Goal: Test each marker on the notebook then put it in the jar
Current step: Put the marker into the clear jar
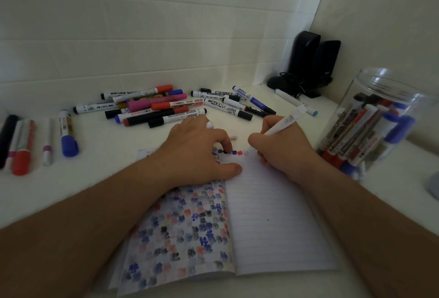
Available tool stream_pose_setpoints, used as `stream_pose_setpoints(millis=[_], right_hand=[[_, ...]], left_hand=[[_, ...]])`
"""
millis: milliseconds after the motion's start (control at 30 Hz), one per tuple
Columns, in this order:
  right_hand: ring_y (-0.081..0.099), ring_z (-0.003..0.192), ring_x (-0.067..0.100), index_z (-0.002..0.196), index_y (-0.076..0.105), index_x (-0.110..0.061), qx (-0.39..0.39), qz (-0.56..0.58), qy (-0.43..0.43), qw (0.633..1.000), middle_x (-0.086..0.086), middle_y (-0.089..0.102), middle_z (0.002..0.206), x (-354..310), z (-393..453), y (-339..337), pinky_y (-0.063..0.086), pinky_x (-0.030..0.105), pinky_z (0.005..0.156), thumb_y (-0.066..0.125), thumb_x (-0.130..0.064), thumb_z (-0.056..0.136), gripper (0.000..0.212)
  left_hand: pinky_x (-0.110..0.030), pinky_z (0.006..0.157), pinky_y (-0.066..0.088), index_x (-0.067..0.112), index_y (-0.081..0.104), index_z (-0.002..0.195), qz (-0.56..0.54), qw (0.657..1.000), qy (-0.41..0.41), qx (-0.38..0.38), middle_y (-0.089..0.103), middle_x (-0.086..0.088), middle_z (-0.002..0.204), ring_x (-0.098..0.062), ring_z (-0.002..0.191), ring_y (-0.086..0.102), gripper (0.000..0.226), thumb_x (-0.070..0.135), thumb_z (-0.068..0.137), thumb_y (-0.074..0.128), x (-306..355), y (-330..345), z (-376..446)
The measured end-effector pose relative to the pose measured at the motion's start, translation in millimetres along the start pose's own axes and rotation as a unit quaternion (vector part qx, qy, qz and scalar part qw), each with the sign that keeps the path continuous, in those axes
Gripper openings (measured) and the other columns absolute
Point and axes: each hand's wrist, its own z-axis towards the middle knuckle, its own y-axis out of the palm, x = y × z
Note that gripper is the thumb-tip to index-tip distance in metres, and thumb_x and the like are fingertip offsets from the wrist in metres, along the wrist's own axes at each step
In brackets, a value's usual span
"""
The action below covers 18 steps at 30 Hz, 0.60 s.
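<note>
- Clear open-topped plastic jar (370,117) stands right of the open lined notebook (273,221); bare white tabletop (107,167) lies between them.
- Heap of loose whiteboard markers (152,105) blocks the far side.
- Black speakers (311,62) occupy the corner.

We sit at a home desk corner: white tiled wall (142,36) beyond our hands, black speakers (311,60) past our right hand (282,150), markers (152,105) scattered ahead.
</note>
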Motion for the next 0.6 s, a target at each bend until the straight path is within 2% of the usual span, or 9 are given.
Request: stream_pose_setpoints(millis=[300, 433, 600], right_hand=[[0.059, 0.046, 0.012, 0.072, 0.052, -0.011, -0.013, 0.064, 0.009, 0.998, 0.008, 0.065, 0.058, 0.9, -1.7, -4.1, 0.049, 0.023, 0.047, 0.074, -0.008, 0.083, 0.025], [0.059, 0.045, 0.011, 0.071, 0.052, -0.011, -0.015, 0.048, -0.005, 0.999, 0.007, 0.065, 0.057, 0.1, -3.9, -3.1, 0.047, 0.020, 0.045, 0.076, -0.008, 0.081, 0.026], [0.059, 0.046, 0.015, 0.068, 0.050, -0.014, -0.026, 0.021, -0.007, 0.999, 0.011, 0.065, 0.059, 0.3, -2.7, -2.1, 0.049, 0.024, 0.047, 0.074, -0.008, 0.080, 0.028]], left_hand=[[-0.035, 0.094, 0.033, 0.054, 0.057, 0.104, -0.013, 1.000, -0.001, -0.005, 0.032, 0.015, 0.099, -0.011, 0.104, 0.032, 0.043, 0.080, 0.071, 0.064, -0.1, -0.6, -0.6], [-0.035, 0.094, 0.032, 0.054, 0.058, 0.107, -0.008, 1.000, -0.004, -0.007, 0.034, 0.011, 0.103, -0.011, 0.105, 0.030, 0.044, 0.080, 0.072, 0.065, -0.2, -0.3, -0.1], [-0.034, 0.091, 0.032, 0.054, 0.058, 0.106, -0.006, 1.000, -0.004, -0.005, 0.030, 0.016, 0.096, -0.011, 0.103, 0.031, 0.045, 0.082, 0.071, 0.064, -0.4, 1.1, 1.0]])
